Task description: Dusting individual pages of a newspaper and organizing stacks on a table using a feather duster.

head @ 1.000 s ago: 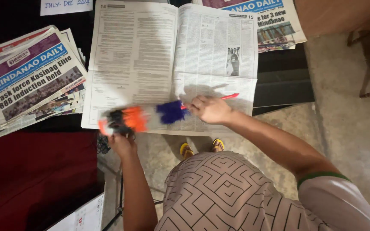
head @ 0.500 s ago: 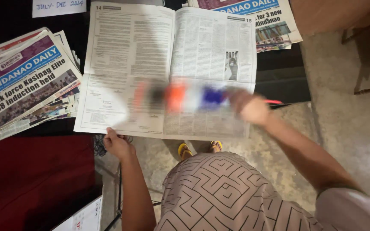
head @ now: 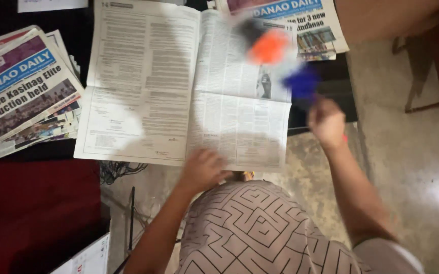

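Observation:
An open newspaper lies spread flat on a dark table. My left hand rests on its near edge, fingers on the paper. My right hand is raised off the right side of the paper and grips the red handle of a feather duster. The duster's orange, blue and black tufts are blurred with motion above the right page's upper corner.
A stack of folded newspapers lies at the left. Another folded newspaper sits at the top right. A red cloth covers the surface at lower left. Cables hang below the table edge. Wooden chair legs stand on the concrete floor at right.
The duster swept from the paper's near left edge across to its upper right. My left hand slid right along the near edge of the paper.

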